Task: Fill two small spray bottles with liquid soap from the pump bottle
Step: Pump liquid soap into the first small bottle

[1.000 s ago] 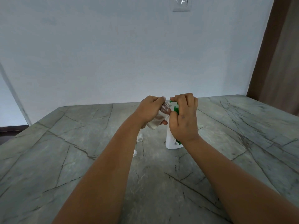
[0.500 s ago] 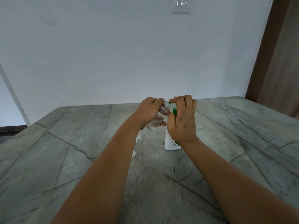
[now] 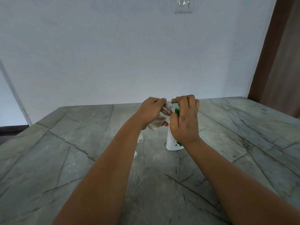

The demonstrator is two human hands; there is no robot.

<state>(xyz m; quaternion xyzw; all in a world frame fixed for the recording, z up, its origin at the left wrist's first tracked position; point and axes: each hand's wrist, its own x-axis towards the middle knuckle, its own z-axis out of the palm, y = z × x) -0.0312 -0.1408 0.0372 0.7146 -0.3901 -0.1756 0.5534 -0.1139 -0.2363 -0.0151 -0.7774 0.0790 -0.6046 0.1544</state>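
Observation:
A white pump bottle [image 3: 172, 142] with a green pump head [image 3: 177, 110] stands on the grey stone table [image 3: 65, 159]. My right hand [image 3: 185, 120] curls over the pump head, its fingers on top and the thumb at the neck. My left hand [image 3: 150, 112] grips a small clear spray bottle [image 3: 159, 119], uncapped and tilted, its open mouth held right at the green nozzle tip. Pale liquid lies in its lower part. Behind my left forearm a second small clear piece [image 3: 140, 138] shows on the table, mostly hidden.
Another small clear item [image 3: 135, 154] peeks out beside my left forearm, too hidden to name. A white wall with a switch plate [image 3: 183, 4] rises behind the table. A brown door frame [image 3: 272, 51] stands at the right.
Both hands stay at the pump bottle with the small bottle at the nozzle. The view has shifted slightly; otherwise nothing visibly moved.

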